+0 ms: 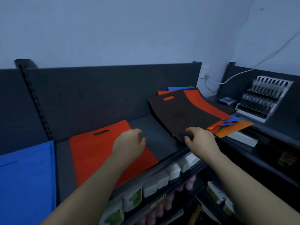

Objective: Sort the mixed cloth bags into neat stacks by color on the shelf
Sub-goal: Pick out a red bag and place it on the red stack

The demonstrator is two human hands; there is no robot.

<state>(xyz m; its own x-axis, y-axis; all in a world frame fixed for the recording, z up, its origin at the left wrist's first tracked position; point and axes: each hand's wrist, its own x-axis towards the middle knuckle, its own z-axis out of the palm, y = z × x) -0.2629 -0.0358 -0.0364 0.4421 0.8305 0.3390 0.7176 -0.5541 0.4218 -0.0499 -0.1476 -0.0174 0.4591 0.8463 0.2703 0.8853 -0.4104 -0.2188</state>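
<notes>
A red cloth bag [92, 153] lies flat on the dark shelf [159, 140], its handle slot toward the back. A blue bag [26, 179] lies at the far left. To the right sits a mixed pile [227, 125] of red, orange, blue and green bags, topped by a black bag [183, 116]. My right hand [200, 139] pinches the near corner of the black bag, which curls up off the pile. My left hand [129, 144] hovers over the right edge of the red bag, fingers loosely curled and holding nothing.
A dark back panel rises behind the shelf. On the right stands a grey display rack [263, 99] with a small blue box [226, 101] beside it, and a white cable [243, 72] runs up the wall. White packets [162, 179] hang below the shelf's front edge.
</notes>
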